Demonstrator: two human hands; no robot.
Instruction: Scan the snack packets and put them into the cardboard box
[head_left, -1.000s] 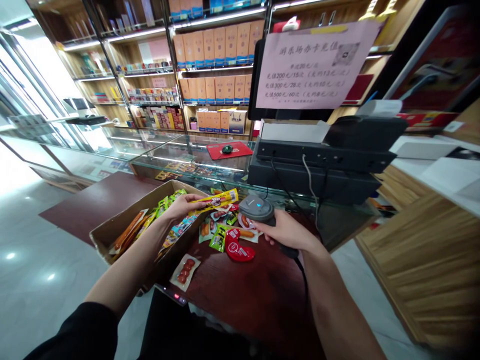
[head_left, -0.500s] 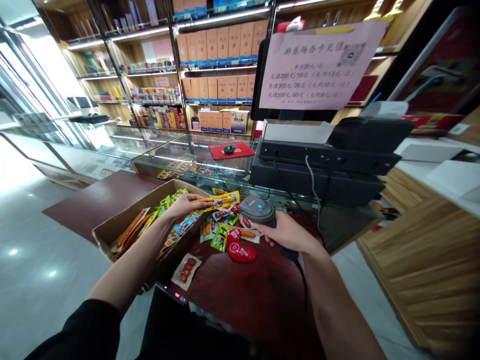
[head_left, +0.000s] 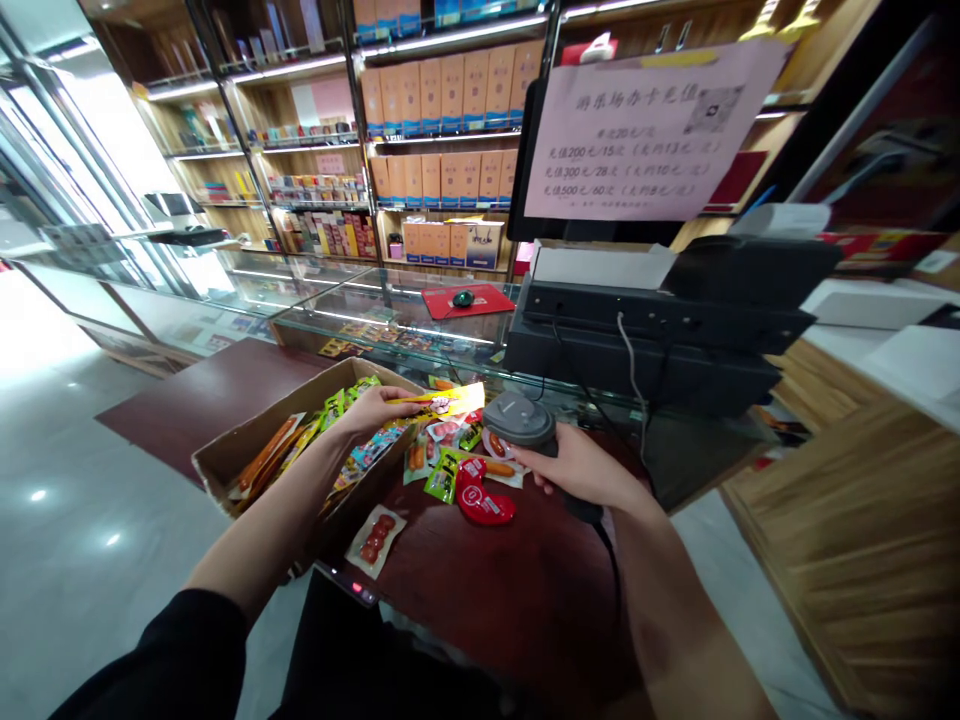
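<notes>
My left hand (head_left: 375,408) pinches one end of a yellow snack packet (head_left: 450,402) above the edge of a cardboard box (head_left: 217,460). Bright light falls on the packet's far end, facing the scanner head. My right hand (head_left: 581,465) is wrapped around the handle of a grey barcode scanner (head_left: 517,418), its cable trailing down. Green, yellow and blue packets fill the box. Beneath the scanner lie a red curved packet (head_left: 484,497), a green packet (head_left: 442,475) and several sausage packs. A clear pack of round sausages (head_left: 376,540) lies nearer me on the dark red tabletop (head_left: 465,590).
A phone (head_left: 346,583) lies at the table's near edge. Behind are a glass counter (head_left: 315,300) with a mouse (head_left: 463,299) on a red mat, and a black register terminal (head_left: 652,320) with a pink sign (head_left: 637,140). Shelves of boxes line the back wall.
The yellow packet's far end, evenly coloured before, is now brightly lit. The blue light on top of the scanner has faded. Both hands keep their grips and have hardly moved.
</notes>
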